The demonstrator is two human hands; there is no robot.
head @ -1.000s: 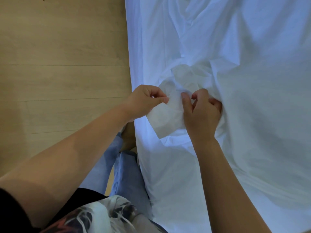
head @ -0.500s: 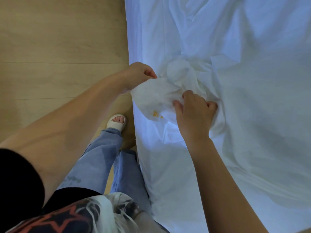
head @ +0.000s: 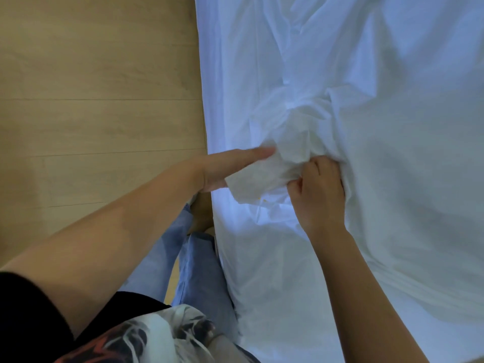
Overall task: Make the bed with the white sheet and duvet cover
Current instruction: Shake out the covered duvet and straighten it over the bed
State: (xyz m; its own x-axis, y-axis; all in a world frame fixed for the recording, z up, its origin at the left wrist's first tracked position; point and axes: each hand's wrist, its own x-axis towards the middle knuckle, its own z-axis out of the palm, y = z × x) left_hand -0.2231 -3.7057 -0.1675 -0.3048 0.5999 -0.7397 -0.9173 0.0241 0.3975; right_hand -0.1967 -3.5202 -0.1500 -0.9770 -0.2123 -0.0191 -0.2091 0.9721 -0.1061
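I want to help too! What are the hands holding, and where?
The right hand grips the bunched-up fold of white bedding at its right end. The left hand only touches it, fingers straight, holding nothing.

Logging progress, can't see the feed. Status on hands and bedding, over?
Left hand flat, fingers straight against the bunched white fabric. Right hand grips the same bunch. White bedding around it wrinkled. Nothing seen in the way.

Light wood plank floor (head: pixel 91 100) fills the left side, seams running across. Blue jeans (head: pixel 201 271) on both legs at bottom centre. Shirt hem (head: pixel 157 336) with black, white and red print below them. Black sleeve (head: pixel 26 318) at bottom left.
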